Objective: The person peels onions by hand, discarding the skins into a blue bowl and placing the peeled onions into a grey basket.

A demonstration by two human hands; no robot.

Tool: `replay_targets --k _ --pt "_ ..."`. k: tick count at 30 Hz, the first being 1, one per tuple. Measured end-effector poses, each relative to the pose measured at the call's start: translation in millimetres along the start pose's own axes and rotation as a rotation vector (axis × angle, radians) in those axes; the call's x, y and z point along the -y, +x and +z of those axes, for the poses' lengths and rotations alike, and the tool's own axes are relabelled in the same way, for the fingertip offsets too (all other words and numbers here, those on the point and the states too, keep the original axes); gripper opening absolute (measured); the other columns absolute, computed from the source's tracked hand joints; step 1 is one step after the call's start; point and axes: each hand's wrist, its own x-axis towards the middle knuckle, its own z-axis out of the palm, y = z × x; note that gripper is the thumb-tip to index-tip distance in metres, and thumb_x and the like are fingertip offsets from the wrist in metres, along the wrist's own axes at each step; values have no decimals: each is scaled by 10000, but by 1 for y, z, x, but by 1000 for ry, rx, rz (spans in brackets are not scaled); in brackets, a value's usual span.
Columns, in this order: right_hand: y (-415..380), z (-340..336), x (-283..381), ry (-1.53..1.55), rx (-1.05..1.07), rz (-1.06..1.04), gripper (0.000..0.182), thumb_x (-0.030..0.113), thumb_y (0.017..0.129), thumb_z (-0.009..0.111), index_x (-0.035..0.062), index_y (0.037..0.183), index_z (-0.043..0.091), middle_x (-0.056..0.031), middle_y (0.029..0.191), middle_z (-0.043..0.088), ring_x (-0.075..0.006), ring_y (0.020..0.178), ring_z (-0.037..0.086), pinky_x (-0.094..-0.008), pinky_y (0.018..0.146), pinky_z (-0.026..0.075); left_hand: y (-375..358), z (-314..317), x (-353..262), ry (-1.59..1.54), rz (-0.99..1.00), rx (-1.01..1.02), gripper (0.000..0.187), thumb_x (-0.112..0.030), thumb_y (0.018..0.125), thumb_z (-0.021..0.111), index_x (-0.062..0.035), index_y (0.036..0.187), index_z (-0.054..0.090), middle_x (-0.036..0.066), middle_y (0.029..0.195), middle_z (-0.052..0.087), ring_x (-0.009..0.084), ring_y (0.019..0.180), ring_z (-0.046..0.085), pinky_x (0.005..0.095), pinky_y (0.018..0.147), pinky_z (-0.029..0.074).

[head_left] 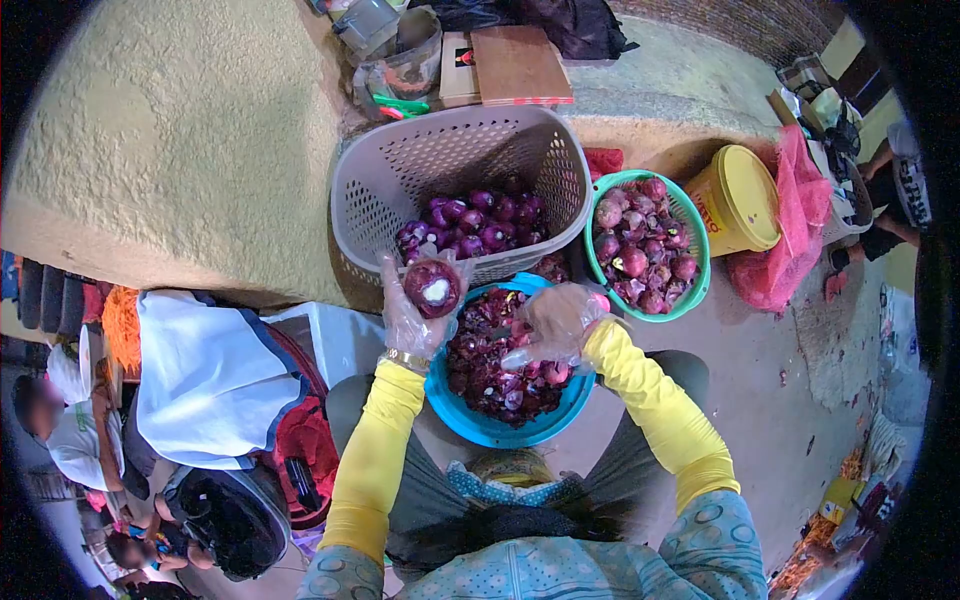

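My left hand point(404, 322), in a clear plastic glove, is closed around a red onion point(433, 289) with a white cut patch facing up. My right hand point(562, 318), gloved too, is curled over the right side of a blue basin point(437, 402); what its fingers grip is hidden. Dark red onion skins point(500, 385) and trimmings fill much of the basin, which sits between my knees. Beyond it stands a grey perforated basket point(455, 140) with several peeled purple onions point(475, 222). To its right, a green colander point(702, 238) holds unpeeled onions point(640, 245).
A yellow bucket point(748, 200) and a pink mesh sack point(785, 250) stand at the right. Boards point(520, 65) and a clear tub point(412, 55) lie on the ledge behind. White cloth point(215, 380) and a black bag point(225, 520) are at left, near other people.
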Motion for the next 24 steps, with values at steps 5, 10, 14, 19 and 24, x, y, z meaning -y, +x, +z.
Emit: replay_targets --k 5,10,14,19,24 --pt "3 5 -8 339 -247 60 534 563 922 664 39 1003 723 -242 839 703 -423 860 703 -513 807 544 4 -12 1 31 -50 44 649 -615 1000 554 -53 1322 590 164 1281 633 344 1171 620 531 1000 538" --pt "19 19 -19 639 -517 61 401 352 1080 507 -19 1223 560 -230 961 689 -402 855 689 -493 779 521 -4 -3 11 150 -100 153 427 -370 1033 585 -39 1303 604 131 1236 662 296 1173 631 501 1016 541" --pt "16 6 -12 774 -450 118 349 313 1091 486 0 1223 568 -164 872 652 -294 790 657 -428 751 511 -11 8 13 271 -17 219 303 -152 990 618 -32 1268 622 144 1318 642 314 1237 615 524 1059 528" --pt "22 10 -23 773 -583 -81 286 269 1089 485 39 1232 576 -127 831 628 -268 745 633 -412 716 506 -14 14 10 427 40 306 355 -209 1035 609 -31 1341 582 125 1319 635 279 1250 605 493 1065 532" --pt "9 -11 -16 626 -621 -23 425 422 1003 628 29 1166 613 -174 849 670 -361 807 682 -449 752 524 -17 22 9 463 55 231 470 -398 1086 529 -29 1376 549 135 1318 626 248 1220 623 460 1028 566"
